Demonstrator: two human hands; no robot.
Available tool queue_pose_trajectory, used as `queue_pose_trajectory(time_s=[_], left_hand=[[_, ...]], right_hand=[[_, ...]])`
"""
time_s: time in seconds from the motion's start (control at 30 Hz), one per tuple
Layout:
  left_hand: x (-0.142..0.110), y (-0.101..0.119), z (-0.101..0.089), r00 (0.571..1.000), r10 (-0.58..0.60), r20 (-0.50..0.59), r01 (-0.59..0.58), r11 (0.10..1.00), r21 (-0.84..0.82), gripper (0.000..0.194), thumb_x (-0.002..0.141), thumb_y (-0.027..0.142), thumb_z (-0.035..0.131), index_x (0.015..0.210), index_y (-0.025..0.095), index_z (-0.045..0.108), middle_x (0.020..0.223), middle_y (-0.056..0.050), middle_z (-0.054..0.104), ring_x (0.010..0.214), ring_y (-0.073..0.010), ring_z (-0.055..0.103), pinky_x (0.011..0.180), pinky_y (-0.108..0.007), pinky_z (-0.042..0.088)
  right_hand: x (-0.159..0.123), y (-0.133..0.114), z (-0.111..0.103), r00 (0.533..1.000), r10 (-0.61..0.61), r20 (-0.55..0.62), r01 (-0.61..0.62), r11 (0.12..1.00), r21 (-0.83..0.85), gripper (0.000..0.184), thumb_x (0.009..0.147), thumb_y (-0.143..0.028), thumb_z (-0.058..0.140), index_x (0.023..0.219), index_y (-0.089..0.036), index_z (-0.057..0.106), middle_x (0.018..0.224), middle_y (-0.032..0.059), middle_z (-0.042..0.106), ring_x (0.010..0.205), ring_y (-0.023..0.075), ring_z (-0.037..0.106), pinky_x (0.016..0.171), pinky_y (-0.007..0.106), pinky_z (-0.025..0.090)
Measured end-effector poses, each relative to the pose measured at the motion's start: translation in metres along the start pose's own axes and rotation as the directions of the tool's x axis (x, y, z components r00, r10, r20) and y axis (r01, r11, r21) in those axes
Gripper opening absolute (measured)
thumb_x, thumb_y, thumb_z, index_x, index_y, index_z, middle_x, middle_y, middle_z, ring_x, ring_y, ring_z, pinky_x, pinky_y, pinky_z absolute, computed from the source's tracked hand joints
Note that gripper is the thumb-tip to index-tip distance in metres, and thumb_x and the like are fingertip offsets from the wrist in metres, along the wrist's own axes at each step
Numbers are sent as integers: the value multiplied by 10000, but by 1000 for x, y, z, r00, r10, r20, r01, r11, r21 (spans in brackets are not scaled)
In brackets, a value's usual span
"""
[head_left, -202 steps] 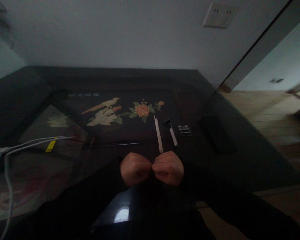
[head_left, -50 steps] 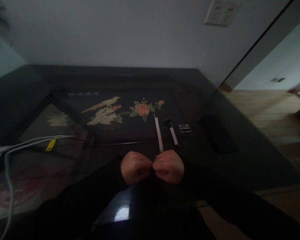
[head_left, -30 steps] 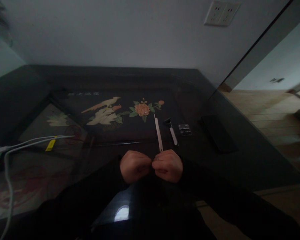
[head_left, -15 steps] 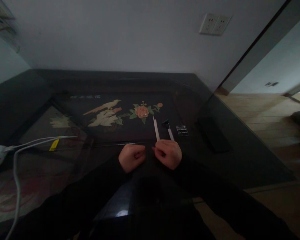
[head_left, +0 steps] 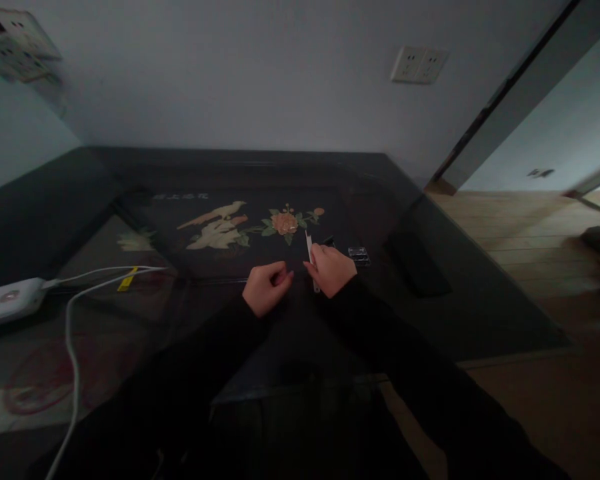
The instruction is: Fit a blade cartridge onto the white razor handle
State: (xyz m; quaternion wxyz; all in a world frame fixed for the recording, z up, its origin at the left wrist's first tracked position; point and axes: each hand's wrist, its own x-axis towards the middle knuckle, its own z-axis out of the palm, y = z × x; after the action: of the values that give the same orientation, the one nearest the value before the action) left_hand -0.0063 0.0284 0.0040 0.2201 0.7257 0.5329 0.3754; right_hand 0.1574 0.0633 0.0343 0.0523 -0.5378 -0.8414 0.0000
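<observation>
My left hand [head_left: 266, 287] rests on the dark glass tabletop [head_left: 130, 333] with its fingers curled in; nothing shows in it. My right hand [head_left: 331, 268] lies a little to the right, fingers closed over a thin white strip [head_left: 309, 243] that sticks out beyond the knuckles and again below the thumb. The dark head of a small white-handled tool [head_left: 329, 240] peeks out just past the right hand; its handle is hidden under the hand. A small clear packet [head_left: 359, 253] lies right of it.
Under the glass is a bird-and-flower inlay [head_left: 250, 223]. A flat black object [head_left: 417, 264] lies to the right near the table edge. A white power strip [head_left: 7, 301] with cables and a yellow tag [head_left: 127, 280] sits at the left. A wall socket [head_left: 419, 64] is above.
Both hands were pressed together near the table's front edge. They have parted and moved forward; my right hand now covers the white strip and the tool's handle. The view has shifted.
</observation>
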Motion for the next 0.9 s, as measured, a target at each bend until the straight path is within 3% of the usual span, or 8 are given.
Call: queue_pose_trajectory(time_s=[0.2,0.57,0.73,0.9], left_hand=[[15,-1,3,998,-68,-11,67,997,-33,309,895,379,395,655,187,427,566,45,401,538,-108,412,522,-217,335],[4,-6,0,998,35,49,-38,997,61,151,890,240,452,844,168,576,695,4,602,618,-122,541,601,-233,405],[4,-5,-1,999,31,45,-33,998,47,186,915,220,428,942,171,605,786,-18,677,724,-144,631,684,-250,459],[5,-4,-3,998,-16,56,22,995,-93,273,936,235,415,1126,175,601,952,-46,731,900,-169,680,838,-288,491]], right_hand=[[7,-7,1,991,90,102,-88,996,-21,246,922,-307,483,1120,-165,509,1070,140,682,994,247,652,726,315,490],[14,-10,14,976,154,154,-155,988,-6,226,897,-216,446,1110,-185,518,991,112,718,926,250,688,680,318,477],[10,-8,15,984,139,110,-145,988,47,190,881,-203,442,1050,-192,527,918,90,718,837,232,689,625,294,409],[3,-7,16,998,60,-11,-58,986,156,131,854,-228,453,938,-195,548,831,54,700,732,206,648,545,279,276]])
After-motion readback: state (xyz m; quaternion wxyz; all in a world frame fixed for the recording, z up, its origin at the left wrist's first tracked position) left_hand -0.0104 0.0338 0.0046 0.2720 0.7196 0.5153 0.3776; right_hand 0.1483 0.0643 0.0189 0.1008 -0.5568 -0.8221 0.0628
